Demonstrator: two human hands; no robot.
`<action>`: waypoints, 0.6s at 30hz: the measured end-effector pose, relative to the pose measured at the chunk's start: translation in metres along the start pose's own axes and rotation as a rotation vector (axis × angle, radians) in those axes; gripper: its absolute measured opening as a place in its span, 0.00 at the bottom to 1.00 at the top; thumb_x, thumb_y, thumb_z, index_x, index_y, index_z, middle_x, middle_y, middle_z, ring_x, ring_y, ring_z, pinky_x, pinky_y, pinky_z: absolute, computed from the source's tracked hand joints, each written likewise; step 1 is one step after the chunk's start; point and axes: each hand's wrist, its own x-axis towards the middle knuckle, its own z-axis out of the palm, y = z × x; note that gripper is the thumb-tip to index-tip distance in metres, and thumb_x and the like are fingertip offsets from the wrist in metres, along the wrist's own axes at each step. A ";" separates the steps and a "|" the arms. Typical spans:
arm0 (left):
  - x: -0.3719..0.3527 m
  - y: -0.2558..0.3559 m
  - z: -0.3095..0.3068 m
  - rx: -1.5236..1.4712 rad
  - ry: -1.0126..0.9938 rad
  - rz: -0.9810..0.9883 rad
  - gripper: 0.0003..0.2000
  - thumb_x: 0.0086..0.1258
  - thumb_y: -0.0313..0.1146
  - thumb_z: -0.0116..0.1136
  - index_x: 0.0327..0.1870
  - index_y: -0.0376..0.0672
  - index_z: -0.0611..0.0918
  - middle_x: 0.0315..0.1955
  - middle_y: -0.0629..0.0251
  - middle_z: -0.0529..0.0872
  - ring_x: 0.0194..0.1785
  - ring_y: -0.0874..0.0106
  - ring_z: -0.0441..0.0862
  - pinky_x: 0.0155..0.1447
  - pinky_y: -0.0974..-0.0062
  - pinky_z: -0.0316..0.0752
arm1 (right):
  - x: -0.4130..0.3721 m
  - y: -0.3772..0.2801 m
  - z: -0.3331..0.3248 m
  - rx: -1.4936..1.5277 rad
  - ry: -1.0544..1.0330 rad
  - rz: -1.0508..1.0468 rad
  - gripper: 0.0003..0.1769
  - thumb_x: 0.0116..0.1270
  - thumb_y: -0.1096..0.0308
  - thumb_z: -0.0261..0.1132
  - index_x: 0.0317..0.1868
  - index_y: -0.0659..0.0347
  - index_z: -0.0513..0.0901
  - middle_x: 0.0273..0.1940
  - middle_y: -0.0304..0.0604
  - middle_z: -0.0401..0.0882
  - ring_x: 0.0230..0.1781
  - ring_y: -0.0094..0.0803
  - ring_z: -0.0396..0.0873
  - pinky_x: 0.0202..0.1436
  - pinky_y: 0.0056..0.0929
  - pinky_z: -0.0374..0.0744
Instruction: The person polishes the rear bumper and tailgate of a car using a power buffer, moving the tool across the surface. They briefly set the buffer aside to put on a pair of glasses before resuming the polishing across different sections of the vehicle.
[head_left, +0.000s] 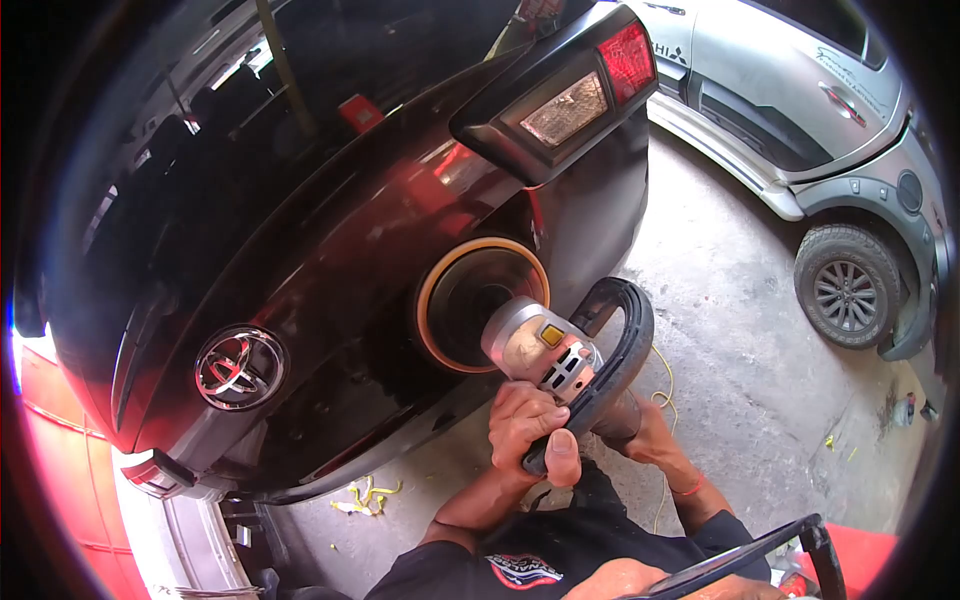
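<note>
A car polisher (525, 335) with a silver head is held up against the black car's tailgate (330, 300). Its round polishing pad (425, 300) has an orange rim and appears to lie flat on the paint. My left hand (530, 425) is closed around one end of the polisher's black loop handle (640, 330), thumb outward. Farther back, my right hand (645, 438) is wrapped round the polisher's rear body, its fingers partly hidden behind it. A chrome car emblem (240, 368) sits left of the pad, and a tail light (570, 105) is above it.
A silver car (770, 90) with its wheel (848, 287) stands to the right. A yellow cord (665, 385) runs down to the concrete floor (740, 380). Yellow strips (368, 497) lie below the bumper. A red panel (85, 470) is at far left.
</note>
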 end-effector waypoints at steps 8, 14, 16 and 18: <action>0.009 -0.001 0.004 -0.014 0.031 0.009 0.11 0.69 0.35 0.49 0.44 0.38 0.71 0.20 0.62 0.75 0.23 0.69 0.72 0.35 0.63 0.71 | 0.008 -0.029 -0.020 -0.045 0.044 -0.007 0.38 0.46 0.68 0.79 0.60 0.67 0.78 0.48 0.57 0.87 0.52 0.45 0.88 0.54 0.39 0.83; -0.003 -0.007 0.023 -0.181 0.170 -0.003 0.10 0.65 0.32 0.56 0.43 0.37 0.77 0.21 0.60 0.80 0.23 0.66 0.77 0.37 0.62 0.74 | 0.004 -0.029 -0.035 -0.247 0.038 0.020 0.34 0.46 0.69 0.79 0.56 0.67 0.79 0.44 0.57 0.88 0.47 0.50 0.88 0.50 0.40 0.83; 0.004 -0.012 0.027 -0.212 0.115 0.002 0.10 0.65 0.32 0.57 0.43 0.37 0.77 0.21 0.61 0.81 0.24 0.66 0.78 0.38 0.61 0.74 | 0.002 -0.026 -0.032 -0.107 0.163 -0.044 0.33 0.45 0.70 0.78 0.55 0.67 0.79 0.44 0.56 0.88 0.46 0.47 0.89 0.49 0.39 0.83; 0.008 -0.013 0.030 -0.265 0.065 -0.012 0.10 0.64 0.31 0.58 0.43 0.37 0.78 0.21 0.61 0.81 0.25 0.65 0.79 0.39 0.62 0.74 | -0.003 -0.014 -0.032 -0.084 0.178 -0.027 0.33 0.46 0.70 0.78 0.55 0.68 0.79 0.44 0.56 0.88 0.46 0.45 0.89 0.50 0.38 0.83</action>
